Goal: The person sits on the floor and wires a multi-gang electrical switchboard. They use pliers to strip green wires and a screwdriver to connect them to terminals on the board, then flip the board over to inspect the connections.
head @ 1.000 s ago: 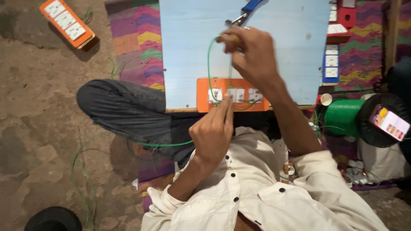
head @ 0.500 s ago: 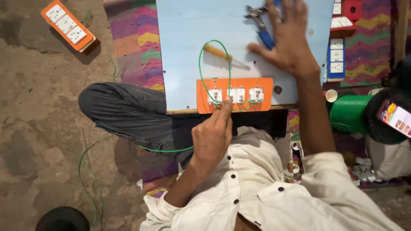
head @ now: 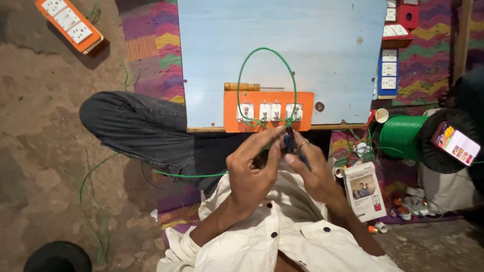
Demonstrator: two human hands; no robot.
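Both hands are bunched together right at the near edge of the pale blue board (head: 312, 45), just below the orange switch plate (head: 268, 110) that sits on it. Left hand (head: 251, 172) has its fingers pinched on the thin green wire (head: 266, 55), which loops up in a tall arch over the board and comes back down to the plate. Right hand (head: 315, 174) is closed around a small pair of dark pliers with blue handles (head: 293, 146), nose pointing up at the plate's right end where the wire meets it.

Going left to right around that board: far off its left, up in the corner on the rough dirt floor, lies another orange plate with white sockets (head: 69, 24). Nearer, loose green wire strands (head: 93, 201) curl across the dirt. On the board itself, just above the switch plate, a wooden-handled screwdriver (head: 247, 86) lies flat. Off the board's right edge there's a fat green spool of wire (head: 403, 136) on the zigzag woven rug, and below that a small printed cardboard box (head: 364, 190).
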